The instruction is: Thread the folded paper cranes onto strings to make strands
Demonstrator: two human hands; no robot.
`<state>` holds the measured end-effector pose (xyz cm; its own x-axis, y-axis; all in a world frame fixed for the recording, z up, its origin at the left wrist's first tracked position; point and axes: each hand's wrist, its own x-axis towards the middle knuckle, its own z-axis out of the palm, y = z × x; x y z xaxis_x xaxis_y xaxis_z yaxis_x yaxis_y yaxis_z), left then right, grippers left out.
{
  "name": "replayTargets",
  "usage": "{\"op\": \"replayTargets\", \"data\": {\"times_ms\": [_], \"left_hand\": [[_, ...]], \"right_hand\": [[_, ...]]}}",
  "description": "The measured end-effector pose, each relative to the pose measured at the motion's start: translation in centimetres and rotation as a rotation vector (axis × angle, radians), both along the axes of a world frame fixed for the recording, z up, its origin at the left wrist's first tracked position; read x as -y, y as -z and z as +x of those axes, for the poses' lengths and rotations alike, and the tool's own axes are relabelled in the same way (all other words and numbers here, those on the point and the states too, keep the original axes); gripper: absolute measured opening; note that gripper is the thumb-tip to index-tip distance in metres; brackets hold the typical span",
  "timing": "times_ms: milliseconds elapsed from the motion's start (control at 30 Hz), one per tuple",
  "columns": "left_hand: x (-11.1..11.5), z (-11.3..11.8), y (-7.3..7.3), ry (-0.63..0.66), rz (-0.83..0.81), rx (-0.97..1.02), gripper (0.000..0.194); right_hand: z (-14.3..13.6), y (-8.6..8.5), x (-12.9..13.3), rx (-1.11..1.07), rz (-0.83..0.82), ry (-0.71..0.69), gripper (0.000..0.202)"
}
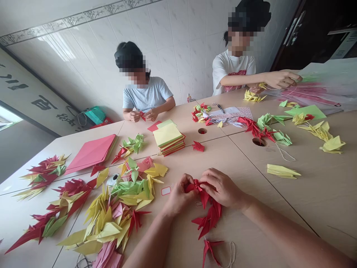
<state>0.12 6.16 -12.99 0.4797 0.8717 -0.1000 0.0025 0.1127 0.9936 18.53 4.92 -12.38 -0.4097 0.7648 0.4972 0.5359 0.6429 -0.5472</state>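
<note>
Both hands meet over the middle of the table. My left hand (pixel 180 193) pinches one side of a red origami crane (pixel 196 185). On its other side the fingers of my right hand (pixel 221 189) are closed on the same crane. More red cranes (pixel 208 219) hang together in a row below it, towards me. The lowest red crane (pixel 211 250) lies near a loop of pale string (pixel 231 255). A large heap of yellow, green, pink and red cranes (pixel 111 223) spreads to the left of my left arm.
Past my hands stands a stack of coloured paper squares (pixel 168 134). Larger red sheets (pixel 92 152) lie to its left. Across the table, one person (pixel 147 95) holds red paper; another person (pixel 235 70) reaches towards a plastic bag (pixel 315 93). Two round holes (pixel 259 142) pierce the tabletop.
</note>
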Motion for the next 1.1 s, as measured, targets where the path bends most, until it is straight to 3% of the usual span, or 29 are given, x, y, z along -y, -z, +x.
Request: {"op": "replayTargets", "data": {"times_ms": [167,633,1100], "left_hand": [[0.02,0.35,-0.44,-0.061,-0.004,0.020,0.024],[0.01,0.20,-0.15,-0.061,-0.025,0.001,0.031],[0.08,0.77,-0.31,-0.206,0.008,-0.066,0.035]], "right_hand": [[-0.14,-0.60,0.33,-0.047,0.043,-0.002,0.008],[-0.60,-0.01,0.20,-0.019,0.101,0.030,0.012],[-0.82,0.02,0.17,0.007,0.170,0.045,0.017]]}}
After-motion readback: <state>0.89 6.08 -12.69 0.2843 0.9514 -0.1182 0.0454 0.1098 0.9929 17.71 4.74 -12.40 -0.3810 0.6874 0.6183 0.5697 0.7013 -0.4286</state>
